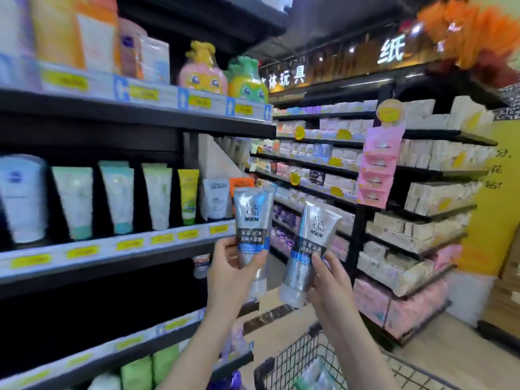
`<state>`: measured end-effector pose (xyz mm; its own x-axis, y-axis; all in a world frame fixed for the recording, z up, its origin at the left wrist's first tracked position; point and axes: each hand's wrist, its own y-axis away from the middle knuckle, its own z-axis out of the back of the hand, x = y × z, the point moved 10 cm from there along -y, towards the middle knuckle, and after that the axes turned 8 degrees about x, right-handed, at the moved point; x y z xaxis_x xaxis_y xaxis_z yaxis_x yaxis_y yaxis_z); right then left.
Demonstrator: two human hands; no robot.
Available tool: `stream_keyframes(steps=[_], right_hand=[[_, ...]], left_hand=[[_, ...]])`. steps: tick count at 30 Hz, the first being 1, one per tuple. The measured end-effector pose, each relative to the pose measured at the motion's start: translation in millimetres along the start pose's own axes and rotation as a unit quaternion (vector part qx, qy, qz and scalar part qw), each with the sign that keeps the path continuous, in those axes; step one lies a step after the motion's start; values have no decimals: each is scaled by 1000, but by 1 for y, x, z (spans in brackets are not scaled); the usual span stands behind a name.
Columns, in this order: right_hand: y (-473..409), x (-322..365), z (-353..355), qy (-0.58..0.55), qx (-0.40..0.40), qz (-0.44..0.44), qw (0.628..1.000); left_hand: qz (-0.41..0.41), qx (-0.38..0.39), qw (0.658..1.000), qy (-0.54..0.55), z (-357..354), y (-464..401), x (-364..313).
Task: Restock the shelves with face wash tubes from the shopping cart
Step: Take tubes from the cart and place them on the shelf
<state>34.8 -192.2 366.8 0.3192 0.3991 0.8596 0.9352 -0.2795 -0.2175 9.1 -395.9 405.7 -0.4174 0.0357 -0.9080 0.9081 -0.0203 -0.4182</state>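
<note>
left hand: gripping the lower half of the left tube, thumb wrapping across the front, fingers curling behind
right hand: gripping the lower part of the right tube, thumb lying on the front near the blue band
left tube: silver-blue, "MEN" on the front, cap end pointing down, standing roughly upright, being held up in front of the right end of the middle shelf
right tube: same design, cap down, tilting with its top leaning right, just beside the left tube, not touching it as far as can be told
middle shelf: carrying a row of upright tubes, white, green and yellow, yellow price tags running along the edge
top shelf: holding boxes and two cartoon fruit-shaped bottles
shopping cart: black wire basket sitting below the hands at bottom centre, some packs showing inside, too blurred to tell what they are
far shelves: running along the aisle on the right, stacking pale boxed goods
pink hanging display: hanging at the end of the far shelves
</note>
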Motion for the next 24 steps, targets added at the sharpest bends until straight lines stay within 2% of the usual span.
stream_keyframes(steps=[5, 14, 24], right_hand=[[12, -6, -83, -71, 84, -21, 994], [40, -51, -199, -81, 202, -90, 972], [59, -95, -317, -68, 255, -137, 955]], left_hand=[[-26, -83, 996, -34, 76, 17, -39], [-38, -175, 980, -87, 195, 52, -81], [-6, -248, 958, -141, 337, 67, -89]])
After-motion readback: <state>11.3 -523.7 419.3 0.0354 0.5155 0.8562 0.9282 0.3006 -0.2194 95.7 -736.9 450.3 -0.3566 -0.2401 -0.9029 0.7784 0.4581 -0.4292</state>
